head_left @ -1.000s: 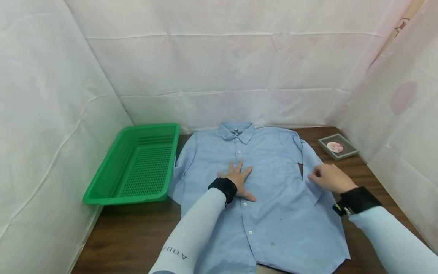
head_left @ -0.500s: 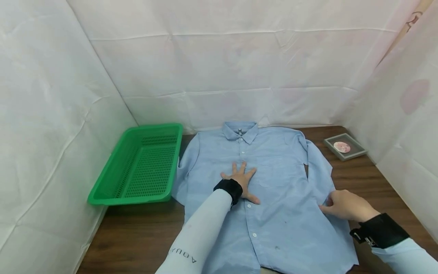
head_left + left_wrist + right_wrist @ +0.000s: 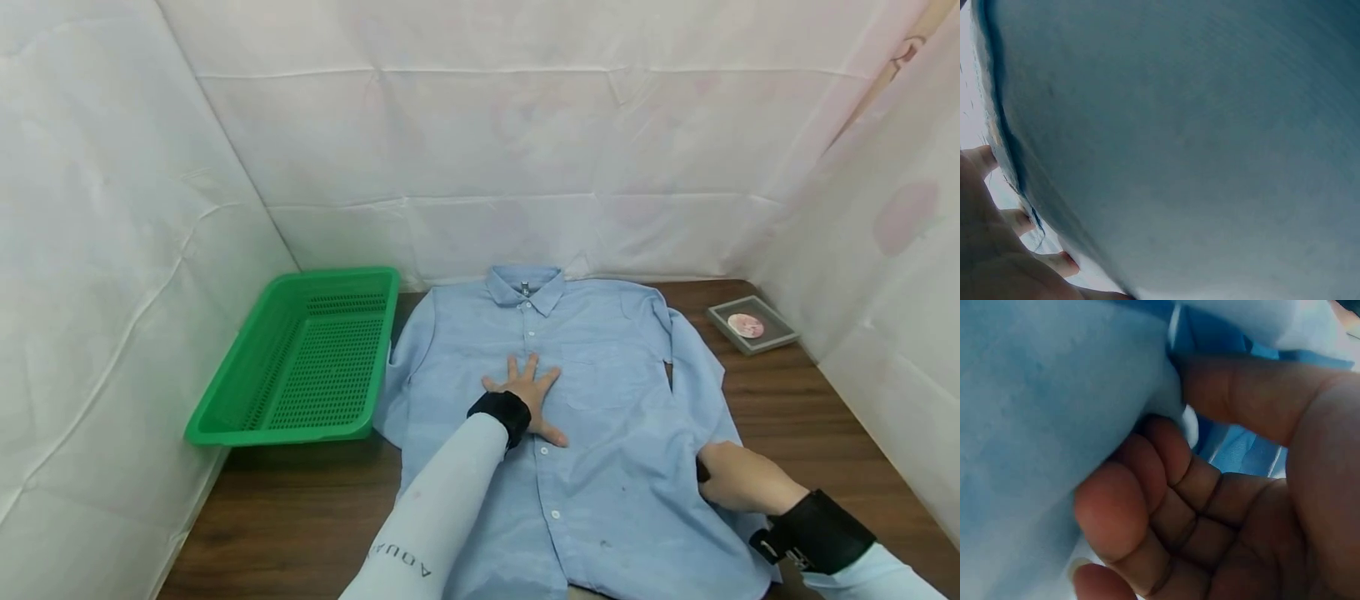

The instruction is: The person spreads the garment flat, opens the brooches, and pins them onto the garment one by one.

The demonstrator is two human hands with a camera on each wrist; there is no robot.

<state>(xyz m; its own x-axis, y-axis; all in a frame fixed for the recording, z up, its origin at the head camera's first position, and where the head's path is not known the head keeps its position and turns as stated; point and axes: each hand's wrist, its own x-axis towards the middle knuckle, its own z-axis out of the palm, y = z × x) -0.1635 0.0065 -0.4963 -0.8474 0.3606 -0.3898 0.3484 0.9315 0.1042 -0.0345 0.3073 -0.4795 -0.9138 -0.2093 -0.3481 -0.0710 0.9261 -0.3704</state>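
Two hands are on one blue shirt [image 3: 592,475]: the left hand [image 3: 527,400] lies flat on the chest with its fingers spread over the button line, and the right hand [image 3: 738,477] has its fingers curled at the shirt's side, where thumb and fingertips grip a fold of cloth. Whether that fold belongs to the body edge or to the sleeve alone is hard to tell.

What counts now, I judge, is the line between the hands: the left presses the middle, while the right holds the outer edge, nearer the person and off to the right. The shirt's long axis runs away from the person, its collar [image 3: 551,292] beyond the left hand and its lower part this side of it. One sleeve [image 3: 697,367] slants from the far shoulder down toward the right hand, the nearer of the two.

Left of the left hand, a green basket [image 3: 285,436] stands close beside the other sleeve. Beyond the right hand, near the corner, lies a grey square box [image 3: 776,333]. Everything rests on a dark wood-grain table [image 3: 300,517], with white sheeting [image 3: 487,150] rising on three sides.
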